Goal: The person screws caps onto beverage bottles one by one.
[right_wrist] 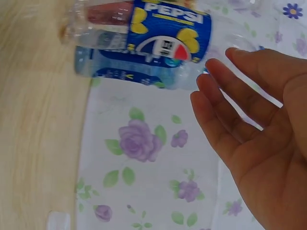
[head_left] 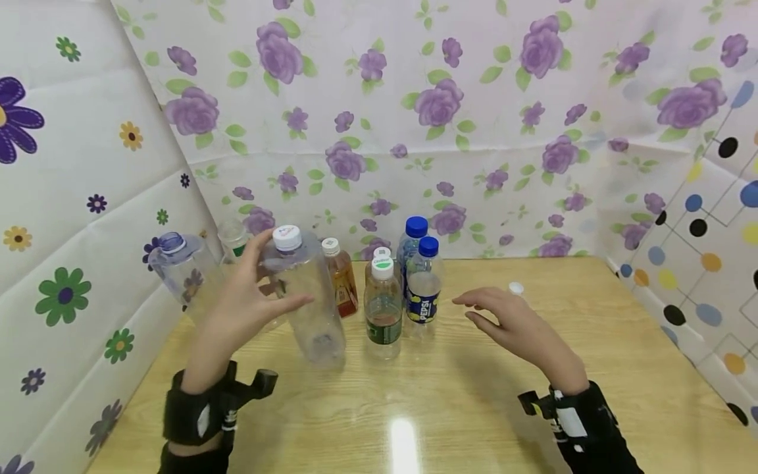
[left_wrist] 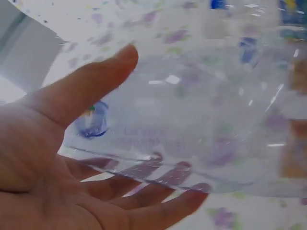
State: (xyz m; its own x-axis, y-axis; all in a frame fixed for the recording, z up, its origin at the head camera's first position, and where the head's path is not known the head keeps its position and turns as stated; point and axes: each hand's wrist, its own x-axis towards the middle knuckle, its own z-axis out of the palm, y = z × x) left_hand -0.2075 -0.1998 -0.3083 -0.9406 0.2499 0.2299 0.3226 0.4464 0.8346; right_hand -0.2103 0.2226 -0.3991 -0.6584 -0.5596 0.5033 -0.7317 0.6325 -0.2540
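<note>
A large clear plastic bottle (head_left: 314, 316) with a white cap stands left of centre. My left hand (head_left: 243, 299) holds it around its upper part, thumb across the near side and fingers on the far side. In the left wrist view the fingertips show partly through the clear bottle (left_wrist: 192, 115). My right hand (head_left: 509, 322) hangs over the table with loosely bent fingers and nothing in it. Nearest to that hand is a Pepsi bottle (head_left: 423, 289) with a blue cap; in the right wrist view the Pepsi bottle (right_wrist: 168, 31) lies beyond the fingertips.
A second large clear bottle (head_left: 189, 263) stands at the far left. Around the middle are a green-labelled bottle (head_left: 383, 322), an amber drink bottle (head_left: 342, 280) and another blue-capped bottle (head_left: 412, 238). A white cap (head_left: 516, 288) lies behind my right hand. Flowered cloth (head_left: 379, 131) hangs behind the table.
</note>
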